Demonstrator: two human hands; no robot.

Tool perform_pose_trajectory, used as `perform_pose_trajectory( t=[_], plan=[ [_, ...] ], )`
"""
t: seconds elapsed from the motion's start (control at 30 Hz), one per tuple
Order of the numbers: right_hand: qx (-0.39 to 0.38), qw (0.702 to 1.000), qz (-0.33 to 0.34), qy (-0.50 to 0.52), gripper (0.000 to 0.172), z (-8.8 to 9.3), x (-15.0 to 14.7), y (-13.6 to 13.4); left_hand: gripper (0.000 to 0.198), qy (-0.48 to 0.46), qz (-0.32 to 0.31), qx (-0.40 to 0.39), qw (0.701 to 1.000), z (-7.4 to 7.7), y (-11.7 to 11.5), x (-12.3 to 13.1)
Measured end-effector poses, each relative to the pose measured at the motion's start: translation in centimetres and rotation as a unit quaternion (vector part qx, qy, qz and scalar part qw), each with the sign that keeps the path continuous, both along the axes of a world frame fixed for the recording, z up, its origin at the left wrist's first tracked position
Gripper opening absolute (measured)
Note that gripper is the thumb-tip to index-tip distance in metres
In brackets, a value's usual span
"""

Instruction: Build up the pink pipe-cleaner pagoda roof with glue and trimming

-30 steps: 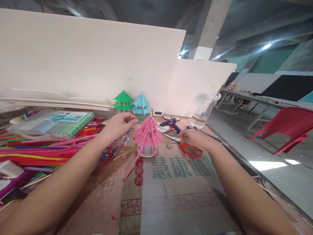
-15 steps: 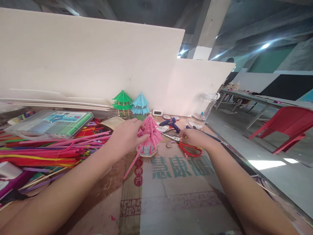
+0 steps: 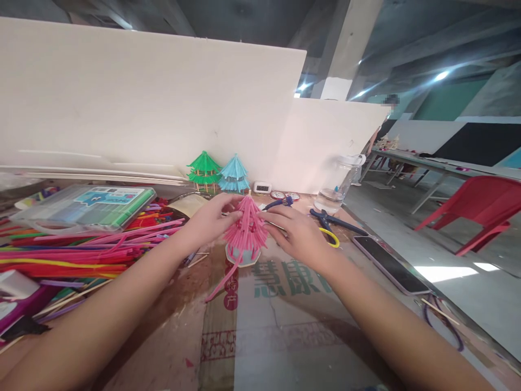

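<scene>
A small pink pavilion model (image 3: 246,228), its layered roof made of fuzzy pipe cleaners, stands upright on a pale base. One long pink pipe cleaner (image 3: 223,283) trails from it toward me. My left hand (image 3: 215,218) holds the left side of the upper roof between thumb and fingers. From the right, my right hand (image 3: 300,233) grips the roof's edge with its fingertips, which partly hide each other. Behind my right hand, a glue gun (image 3: 285,202) shows in part. A yellow handle loop (image 3: 330,237) sticks out beside that hand.
Green (image 3: 204,171) and blue pavilion models (image 3: 235,174) stand at the back near a small digital clock (image 3: 262,187). Pipe cleaners (image 3: 81,252) and a plastic case (image 3: 85,206) lie left. Pliers (image 3: 325,217), a jug (image 3: 336,187) and a phone (image 3: 391,265) are right.
My right hand has left the red-handled scissors and moved left to the pink pavilion model. Those red handles no longer show; the phone is now uncovered. My left hand stays at the roof.
</scene>
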State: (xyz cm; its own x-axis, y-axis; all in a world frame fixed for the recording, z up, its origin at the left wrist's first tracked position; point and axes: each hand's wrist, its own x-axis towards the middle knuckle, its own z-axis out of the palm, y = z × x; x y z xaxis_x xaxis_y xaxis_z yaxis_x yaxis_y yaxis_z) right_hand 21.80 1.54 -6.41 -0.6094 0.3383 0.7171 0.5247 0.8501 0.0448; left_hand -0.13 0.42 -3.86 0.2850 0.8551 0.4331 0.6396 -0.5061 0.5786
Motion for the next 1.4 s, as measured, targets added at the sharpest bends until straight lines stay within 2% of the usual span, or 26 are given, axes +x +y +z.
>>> perform_pose_trajectory(
  t=[0.17,0.3,0.77,0.97,1.4],
  plan=[
    [0.033,0.999,0.022,-0.002,0.026,-0.49,-0.36,0.00,0.043,0.015,0.016,-0.011,1.000,0.33,-0.45,0.29],
    [0.058,0.998,0.013,-0.017,0.026,-0.63,-0.41,-0.09,0.044,0.020,0.012,-0.008,1.000,0.34,-0.51,0.23],
    [0.059,0.998,0.008,-0.030,0.026,-0.45,-0.42,-0.41,0.047,0.013,-0.017,-0.032,0.999,0.23,-0.43,0.05],
    [0.051,0.998,0.015,-0.031,0.027,-0.40,-0.38,-0.41,0.048,0.020,-0.006,-0.022,1.000,0.34,-0.58,0.17],
    [0.028,0.998,0.007,-0.057,0.030,-0.39,-0.48,-0.64,0.033,0.030,-0.001,-0.010,1.000,0.63,-1.09,0.88]
  ],
)
